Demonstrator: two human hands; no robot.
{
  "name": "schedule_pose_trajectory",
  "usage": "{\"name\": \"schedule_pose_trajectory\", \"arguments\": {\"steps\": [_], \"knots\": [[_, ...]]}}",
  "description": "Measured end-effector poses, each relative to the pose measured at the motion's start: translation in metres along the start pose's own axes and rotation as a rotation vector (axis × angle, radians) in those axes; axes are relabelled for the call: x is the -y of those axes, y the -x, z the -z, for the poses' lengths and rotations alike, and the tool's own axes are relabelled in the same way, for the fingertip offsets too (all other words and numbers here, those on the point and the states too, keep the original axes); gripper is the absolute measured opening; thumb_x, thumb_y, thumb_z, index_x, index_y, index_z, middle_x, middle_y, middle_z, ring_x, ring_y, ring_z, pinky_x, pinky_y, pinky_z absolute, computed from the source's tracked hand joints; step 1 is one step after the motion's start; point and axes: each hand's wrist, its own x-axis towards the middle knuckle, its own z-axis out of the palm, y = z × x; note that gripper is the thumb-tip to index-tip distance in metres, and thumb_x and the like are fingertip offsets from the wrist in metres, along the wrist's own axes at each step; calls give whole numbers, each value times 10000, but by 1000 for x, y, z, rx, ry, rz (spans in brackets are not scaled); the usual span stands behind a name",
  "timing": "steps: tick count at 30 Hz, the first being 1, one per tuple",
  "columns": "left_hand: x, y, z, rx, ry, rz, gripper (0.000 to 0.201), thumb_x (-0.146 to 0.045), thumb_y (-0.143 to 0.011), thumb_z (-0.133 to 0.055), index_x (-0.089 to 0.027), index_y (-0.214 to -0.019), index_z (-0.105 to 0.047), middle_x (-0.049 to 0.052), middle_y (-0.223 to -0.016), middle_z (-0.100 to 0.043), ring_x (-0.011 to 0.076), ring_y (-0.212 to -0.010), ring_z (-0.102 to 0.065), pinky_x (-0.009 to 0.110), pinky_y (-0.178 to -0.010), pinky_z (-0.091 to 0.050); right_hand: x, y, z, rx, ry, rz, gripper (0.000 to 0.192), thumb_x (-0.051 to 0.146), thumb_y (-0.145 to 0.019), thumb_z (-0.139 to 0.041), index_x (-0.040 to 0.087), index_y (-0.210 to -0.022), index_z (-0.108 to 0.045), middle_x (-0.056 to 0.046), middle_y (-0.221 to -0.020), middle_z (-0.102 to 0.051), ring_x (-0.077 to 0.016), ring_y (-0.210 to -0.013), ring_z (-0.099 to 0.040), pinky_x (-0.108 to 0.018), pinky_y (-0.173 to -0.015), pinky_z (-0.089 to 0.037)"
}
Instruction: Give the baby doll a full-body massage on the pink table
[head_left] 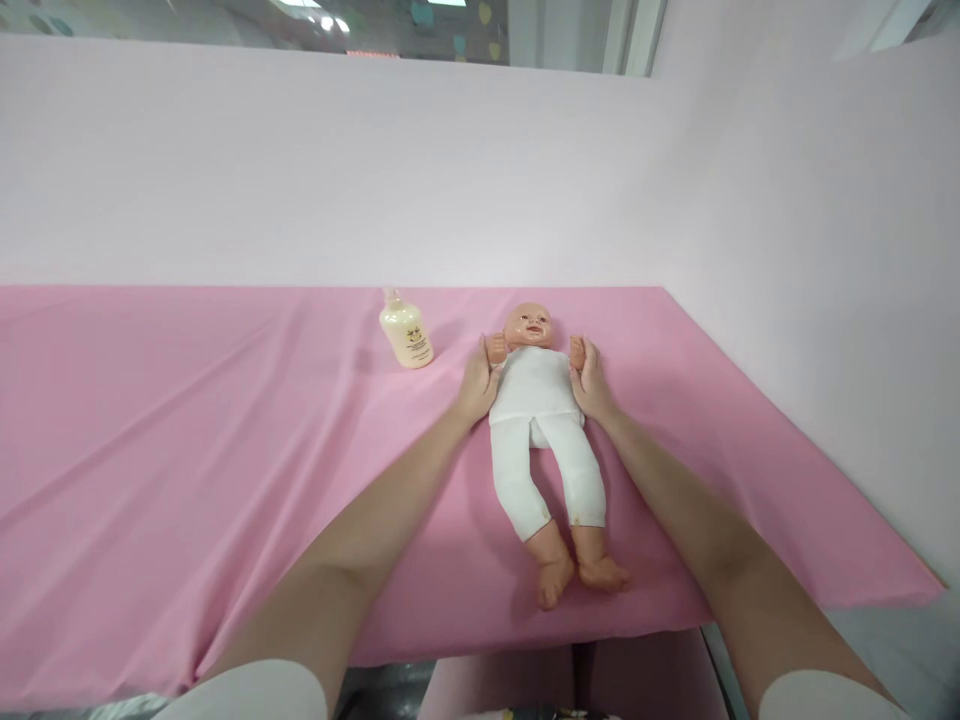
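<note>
Far left of the doll, a cream lotion bottle point(406, 333) lies tipped on the pink cloth point(187, 430), well within reach. The left hand point(477, 385) is curled snugly around the doll's raised arm at the wrist, and the baby doll point(541, 440) lies on its back mid-table, head far, bare feet near. The right hand point(591, 383) wraps the other arm the same way. I'd judge that a firm pull on those small arms could drag the doll and bunch the loose, creased cloth, perhaps rolling the bottle. The cloth drapes over the near edge; pale pink walls point(787, 230) close in behind and at right.
</note>
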Motion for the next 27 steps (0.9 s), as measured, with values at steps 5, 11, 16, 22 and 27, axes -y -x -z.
{"name": "schedule_pose_trajectory", "arguments": {"steps": [5, 11, 16, 22, 27], "knots": [[14, -3, -5, -16, 31, 28, 883, -613, -975, -411, -132, -1608, -26, 230, -1678, -113, 315, -1578, -104, 530, -1272, -133, -11, -4, 2, 24, 15, 15, 649, 383, -1019, -323, 303, -1606, -59, -79, -1677, -193, -276, -1560, -200, -614, -1239, -265], [24, 1, -4, 74, -17, 216, 750, -535, -976, -448, -196, -1604, -217, 192, -1637, -296, 372, -1509, -311, 602, -1213, -254, -35, 2, -3, 63, 64, -161, 528, 376, -998, -353, 247, -1508, -408, -142, -1527, -435, -333, -1398, -462, -626, -1156, -395], [26, 2, -2, 102, 5, 266, 804, -467, -953, -519, -198, -1624, -166, 169, -1419, -594, 355, -1266, -599, 576, -1115, -407, -41, 3, -1, 103, 75, -238, 544, 333, -951, -431, 243, -1487, -450, -167, -1389, -547, -353, -1233, -580, -655, -1086, -447], [27, 2, -2, 87, 39, 280, 810, -466, -939, -571, -240, -1617, -189, 157, -1442, -573, 353, -1239, -612, 572, -1084, -437, -38, 2, 0, 89, 38, -272, 557, 344, -943, -435, 229, -1488, -428, -174, -1353, -561, -356, -1221, -581, -650, -1076, -445], [11, 0, 1, -50, 93, 294, 930, -469, -894, -649, -197, -1612, -124, 185, -1410, -577, 320, -1212, -624, 503, -1050, -490, -27, 0, 3, 15, -10, -171, 685, 388, -931, -490, 205, -1545, -247, -177, -1513, -431, -342, -1417, -417, -590, -1175, -364]]}}
